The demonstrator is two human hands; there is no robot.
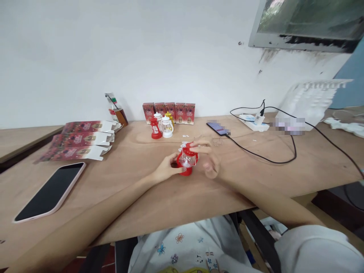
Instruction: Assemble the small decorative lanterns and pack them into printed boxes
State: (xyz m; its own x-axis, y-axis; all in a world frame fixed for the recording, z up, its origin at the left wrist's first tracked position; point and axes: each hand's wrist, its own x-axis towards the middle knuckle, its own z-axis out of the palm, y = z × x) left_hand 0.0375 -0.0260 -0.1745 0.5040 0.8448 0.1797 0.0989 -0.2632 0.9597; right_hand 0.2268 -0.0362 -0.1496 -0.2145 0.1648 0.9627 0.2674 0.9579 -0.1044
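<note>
A small red lantern (187,163) with a clear globe and a white candle inside stands near the middle of the table. My left hand (167,168) is closed around its lower part, thumb on the near side of the base. Over the lantern's top reach the fingertips of my right hand (209,159), slightly blurred, with fingers stretched and the thumb apart. Whether they touch the red cap I cannot tell. Small white tags (183,145) lie just behind the lantern, partly hidden by it.
Behind stand another red lantern (156,128), a white lantern (167,127) and a gold lantern (170,116), before several red boxes (148,112). Flattened boxes (81,138) and a phone (51,191) lie left. A charging phone (217,128) and black cable (265,162) lie right.
</note>
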